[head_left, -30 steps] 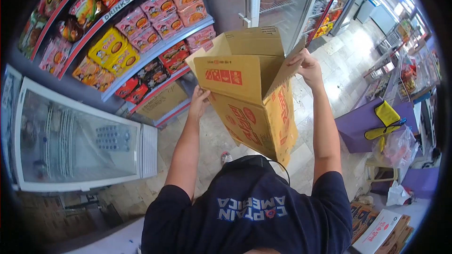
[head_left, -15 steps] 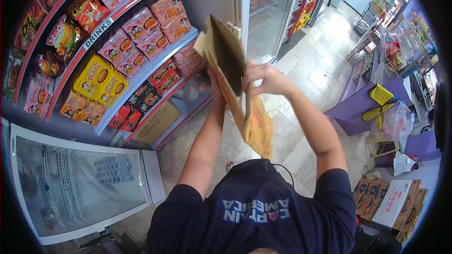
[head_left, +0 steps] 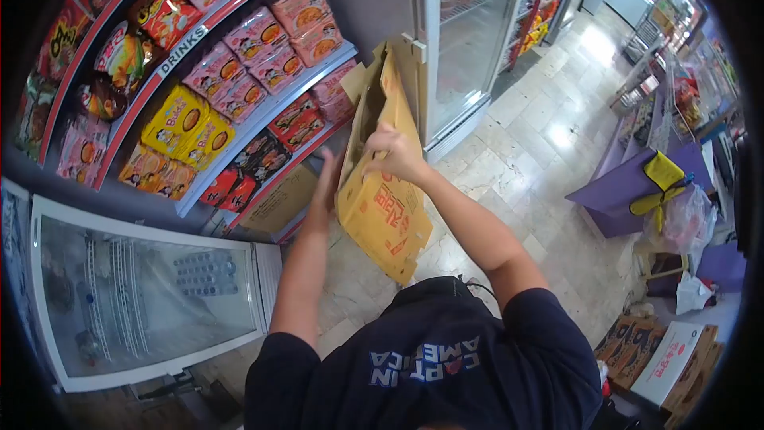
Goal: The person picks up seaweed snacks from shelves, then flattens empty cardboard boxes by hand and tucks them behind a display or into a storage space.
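A partly flattened yellow-brown cardboard box (head_left: 390,219) with red lettering stands tilted in front of me, its dark opening turned up and to the left. The fingers of my right hand (head_left: 394,151) curl over the upper edge of its printed panel. On the box's left side, my left hand (head_left: 325,171) is slightly blurred, with a finger or thumb stretched upward and no grip on the box showing. Behind the hands, packs of pink instant noodles (head_left: 278,68) line the shelf, with yellow noodle packs (head_left: 187,127) further left.
A glass-door chest or fridge (head_left: 151,291) is at the lower left. Beyond the box stands an upright glass-door fridge (head_left: 473,48). A purple counter (head_left: 617,191) with a yellow strap is on the right, and stacked cartons (head_left: 668,362) sit at the lower right. Tiled floor (head_left: 509,183) runs between.
The box has moved slightly left and turned, so its printed panel now faces me more. My right hand has moved left and down with it; my left hand has come into view beside the box.
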